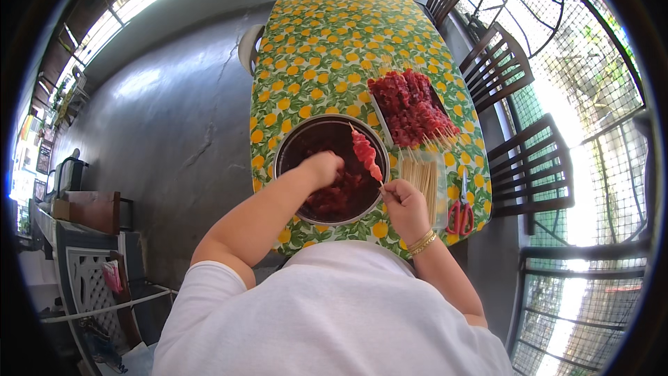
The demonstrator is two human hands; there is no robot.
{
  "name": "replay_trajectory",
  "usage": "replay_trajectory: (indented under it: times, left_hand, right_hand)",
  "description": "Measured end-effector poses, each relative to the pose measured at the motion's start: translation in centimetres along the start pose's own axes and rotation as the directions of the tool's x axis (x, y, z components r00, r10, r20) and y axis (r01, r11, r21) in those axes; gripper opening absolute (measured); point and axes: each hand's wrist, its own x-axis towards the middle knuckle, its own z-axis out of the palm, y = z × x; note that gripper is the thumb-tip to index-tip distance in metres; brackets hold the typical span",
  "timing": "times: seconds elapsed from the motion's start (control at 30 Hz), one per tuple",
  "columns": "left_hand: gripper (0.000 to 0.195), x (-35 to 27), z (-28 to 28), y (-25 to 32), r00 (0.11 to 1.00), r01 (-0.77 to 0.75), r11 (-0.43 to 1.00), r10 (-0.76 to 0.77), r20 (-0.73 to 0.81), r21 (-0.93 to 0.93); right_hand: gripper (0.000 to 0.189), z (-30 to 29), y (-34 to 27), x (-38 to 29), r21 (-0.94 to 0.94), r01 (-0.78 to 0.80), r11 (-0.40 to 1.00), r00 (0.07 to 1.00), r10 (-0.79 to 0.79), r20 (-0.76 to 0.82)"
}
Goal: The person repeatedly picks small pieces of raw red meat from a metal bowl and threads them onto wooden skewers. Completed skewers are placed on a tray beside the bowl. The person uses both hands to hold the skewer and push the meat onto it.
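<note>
My right hand pinches the lower end of a bamboo skewer threaded with red meat, which slants up over the right side of a round metal bowl. Inside that bowl lie loose pieces of raw meat in dark liquid. My left hand reaches into the bowl above the meat with its fingers curled; whether they hold a piece is hidden. Beyond the bowl to the right, many loaded meat skewers are piled on a tray, their stick ends poking out at both sides.
Bare bamboo skewers fill a clear plastic container beside my right hand. Red-handled scissors lie near the right edge of the lemon-print tablecloth. Dark wooden chairs line the right side; a pale chair stands at the left.
</note>
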Motion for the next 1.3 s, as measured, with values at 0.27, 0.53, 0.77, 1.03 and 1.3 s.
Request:
replay_trajectory:
  times: [0.27, 0.53, 0.77, 1.03, 1.3]
  left_hand:
    - [0.028, 3.8, 5.4, 4.6, 0.922, 0.057, 0.996, -0.077, 0.38, 0.063]
    - [0.01, 1.6, 0.8, -0.8, 0.974, 0.227, 0.759, -0.179, 0.14, -0.61]
    - [0.019, 0.0, -1.5, -3.6, 0.967, 0.015, 0.708, -0.188, -0.169, -0.706]
    - [0.077, 0.9, -0.4, -2.4, 0.786, 0.606, 0.794, -0.586, 0.2, -0.054]
    - [0.042, 3.3, -1.7, 1.2, 0.855, 0.518, 0.632, -0.385, 0.347, -0.576]
  right_hand:
    - [0.006, 0.2, -0.2, -0.2, 0.001, -0.005, 1.0, 1.0, 0.005, -0.014]
    - [0.007, -1.2, 0.2, -0.5, 0.057, -0.101, 0.993, 0.994, 0.103, -0.037]
    - [0.006, 0.3, 0.4, 0.6, 0.064, -0.049, 0.997, 0.999, 0.048, 0.012]
    - [0.003, 0.0, -0.1, 0.3, 0.06, -0.057, 0.997, 0.998, 0.057, 0.018]
    - [0.003, -0.9, -0.5, -0.2, 0.049, -0.033, 0.998, 0.998, 0.035, -0.046]
